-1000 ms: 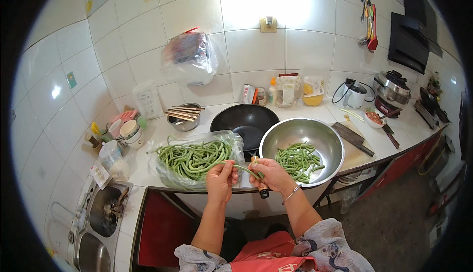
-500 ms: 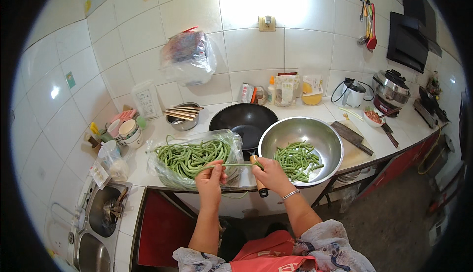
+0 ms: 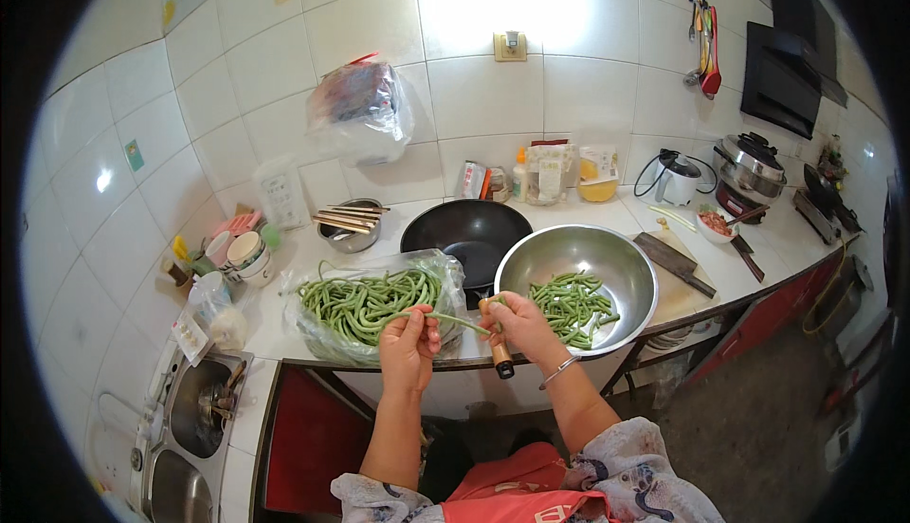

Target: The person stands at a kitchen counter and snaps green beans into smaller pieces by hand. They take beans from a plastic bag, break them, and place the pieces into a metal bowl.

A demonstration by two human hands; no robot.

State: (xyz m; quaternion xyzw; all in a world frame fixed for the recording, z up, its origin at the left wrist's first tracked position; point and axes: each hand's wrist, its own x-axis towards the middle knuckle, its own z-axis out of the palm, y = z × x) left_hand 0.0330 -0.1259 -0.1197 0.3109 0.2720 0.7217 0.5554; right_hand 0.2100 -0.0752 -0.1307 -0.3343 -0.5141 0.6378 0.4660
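Observation:
My left hand is closed in a pinch on a long green bean, which stretches to the right. The bean's free end reaches just below the fingers of my right hand. That right hand is also closed, with a short bit of green bean showing at its fingertips. A clear plastic bag full of long green beans lies beside my left hand. Right of my right hand sits a wide steel bowl with broken bean pieces in it. Beneath my right hand juts the wooden wok handle.
A black wok stands behind my hands. The cleaver lies on a cutting board at the right. Chopsticks rest across a steel pot. A double sink is at the left, and a bowl of meat at the far right.
My right hand has shifted slightly up from the bean's end. The bean, earlier stretched level between both hands, now slopes down to a free end on the right.

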